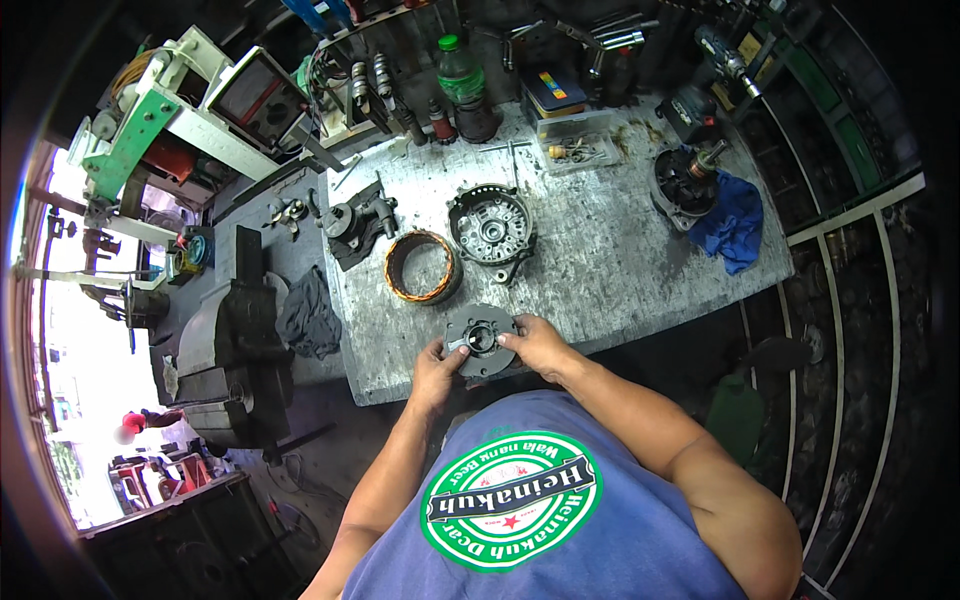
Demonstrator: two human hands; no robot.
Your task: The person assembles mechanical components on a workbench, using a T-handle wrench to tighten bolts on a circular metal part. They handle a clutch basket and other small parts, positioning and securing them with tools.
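Observation:
Both my hands hold a flat, round grey metal disc [484, 364] with a raised hub and a central hole, just over the bench's near edge. My left hand [434, 374] grips its left side, the thumb lying on the face. The right side is in my right hand [541, 347], whose thumb rests close to the hub. The fingers under the disc are hidden. Beyond it on the bench stand a stator ring [393, 277] with copper windings and, right of that, an open round alternator housing [497, 227]. A small dark metal part [503, 277] lies against the housing's near side.
On the metal-topped bench [610, 270], a motor-like part [680, 190] sits beside a blue cloth [733, 222] at right. Further back are a clear plastic box [590, 150] and a green-capped bottle [459, 75]. Left are dark metal parts [345, 222] and a large bench vise [225, 350].

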